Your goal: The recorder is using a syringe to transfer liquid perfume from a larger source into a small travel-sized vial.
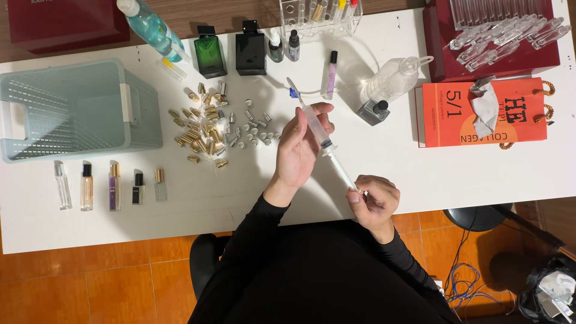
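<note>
A white tabletop (420,174) seen from above, with a person in black sleeves seated at its near edge.

At the left edge sits a pale green plastic basket (72,108). In front of it, towards the near edge, five small spray vials (111,186) lie in a row, some clear, some amber or purple, with black or gold tops. Just right of the basket, a scatter of gold and silver caps (210,129) spreads across the middle of the tabletop. Along the far edge lie a blue-green bottle (153,30) on its side, then a green square bottle (210,54) and a black square bottle (250,51) standing side by side, and a clear rack of small tubes (321,15).

Near the centre, the left hand (300,150) is raised above the tabletop with its fingers wrapped around the barrel of a clear syringe (321,135). The syringe slants from upper left to lower right, its blue tip pointing towards the far edge and its plunger rod running down towards the near edge. The right hand (375,201), at the near edge, pinches the end of that plunger rod between closed fingertips. So the syringe spans between both hands, barrel in the left, rod end in the right.

Further right, a clear bottle (393,78) lies on its side beside a small black-capped bottle (373,111). At the right edge lies an orange box (480,114), with a dark red box (480,48) holding clear tubes behind it at the far right corner.
</note>
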